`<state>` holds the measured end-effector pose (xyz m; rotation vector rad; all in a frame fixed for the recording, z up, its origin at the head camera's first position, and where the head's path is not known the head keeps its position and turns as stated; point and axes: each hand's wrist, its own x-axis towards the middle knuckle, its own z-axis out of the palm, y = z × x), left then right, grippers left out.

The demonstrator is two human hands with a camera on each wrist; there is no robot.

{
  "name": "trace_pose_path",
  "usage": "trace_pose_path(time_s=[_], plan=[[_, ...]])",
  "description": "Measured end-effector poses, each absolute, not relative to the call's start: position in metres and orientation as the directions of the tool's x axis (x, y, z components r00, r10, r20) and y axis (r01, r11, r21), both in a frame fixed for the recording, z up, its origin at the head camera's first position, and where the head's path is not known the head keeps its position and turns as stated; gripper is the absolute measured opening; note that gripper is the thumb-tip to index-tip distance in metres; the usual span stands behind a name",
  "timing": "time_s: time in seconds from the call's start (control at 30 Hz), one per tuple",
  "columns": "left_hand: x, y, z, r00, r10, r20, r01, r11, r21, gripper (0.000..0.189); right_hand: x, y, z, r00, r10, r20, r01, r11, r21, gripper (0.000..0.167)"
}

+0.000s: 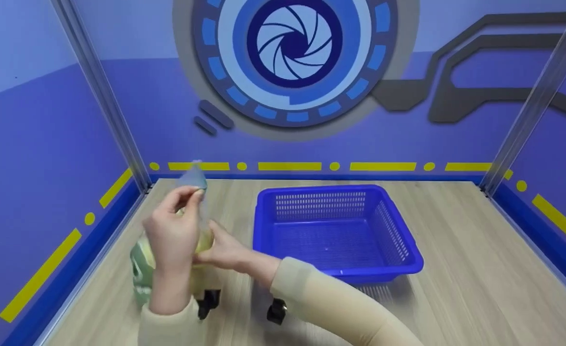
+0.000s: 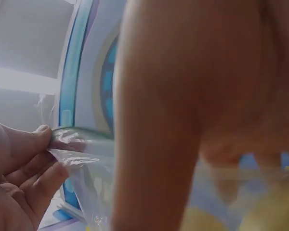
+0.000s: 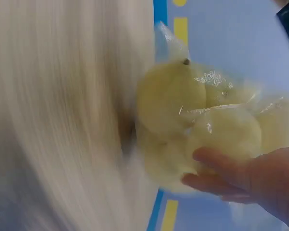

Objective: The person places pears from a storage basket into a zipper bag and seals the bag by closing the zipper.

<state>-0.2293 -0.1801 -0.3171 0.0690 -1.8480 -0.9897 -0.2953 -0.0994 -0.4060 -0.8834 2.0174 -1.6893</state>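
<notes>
A clear plastic bag [image 1: 141, 271] with green and white print stands at the left of the table. Pale yellow round fruits [image 3: 171, 98], pear-like with a dark stem end, fill it. My left hand [image 1: 173, 235] pinches the bag's top edge between thumb and fingertips and draws it upward. In the left wrist view, the thin film stretches from those fingertips, and a blurred forearm hides much of the bag. My right hand [image 1: 225, 247] holds the bag's right side lower down, thumb and fingers against the fruits. The bag's far side is hidden.
A blue plastic basket [image 1: 335, 273] with slotted walls stands right of the bag on the wood-grain table [image 1: 465, 250]. Black wrist mounts [image 1: 277, 311] sit near both sleeves. Blue printed panels [image 1: 311, 149] enclose the table's back and sides.
</notes>
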Motion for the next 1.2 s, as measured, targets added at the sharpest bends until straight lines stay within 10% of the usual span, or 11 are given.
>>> trace_pose_path(time_s=[0.33, 0.6, 0.97, 1.2], plan=[[-0.262, -0.183, -0.327, -0.739, -0.389, 0.550, 0.245, 0.606, 0.757, 0.015, -0.329, -0.106, -0.384, -0.811, -0.577, 0.096, -0.177, 0.085, -0.980, 0.025], [-0.253, -0.233, -0.341, -0.921, -0.387, 0.043, -0.287, 0.749, 0.598, 0.038, -0.353, -0.108, -0.382, -0.873, -0.455, -0.175, 0.142, 0.105, -0.984, 0.065], [-0.298, -0.233, -0.379, -0.994, -0.071, -0.080, -0.099, 0.901, 0.422, 0.049, -0.324, -0.102, -0.392, -0.942, -0.331, -0.048, -0.075, 0.349, -0.934, 0.086], [-0.332, -0.221, -0.389, -0.991, -0.019, -0.130, -0.080, 0.872, 0.482, 0.050, -0.320, -0.094, -0.394, -0.883, -0.465, -0.064, -0.168, 0.442, -0.881, 0.059]])
